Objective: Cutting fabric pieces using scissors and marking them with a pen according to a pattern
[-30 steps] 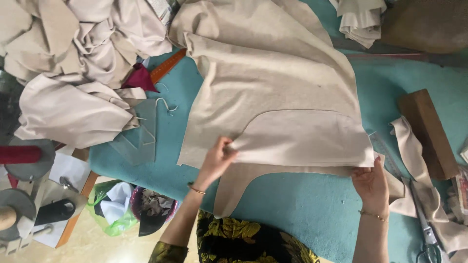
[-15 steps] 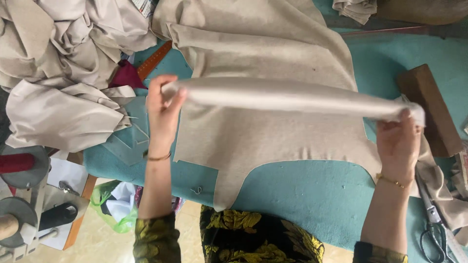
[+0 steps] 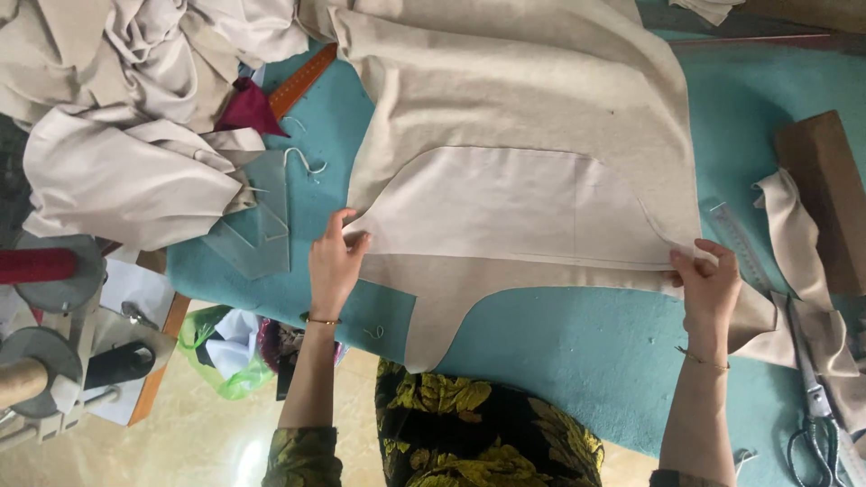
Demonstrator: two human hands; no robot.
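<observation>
From up here I've got a pale cut panel (image 3: 505,212) lying flat on the big beige cloth (image 3: 532,90), which is spread over the teal bench (image 3: 577,361). My left hand (image 3: 334,261) has its grip closed on the panel's left point, thumb on top, fingers curled at the edge. My right hand (image 3: 708,280) pinches the panel's right tip the same way, just where it runs out past the cloth's lower right corner. So the panel stretches straight between the two grips, its long straight edge toward me and the curved edge away.

Off to the left there's a heap of crumpled fabric (image 3: 117,135) and a clear ruler (image 3: 257,234) near my left hand. Scissors (image 3: 816,406) sit at the far right, beside a brown box (image 3: 825,180).
</observation>
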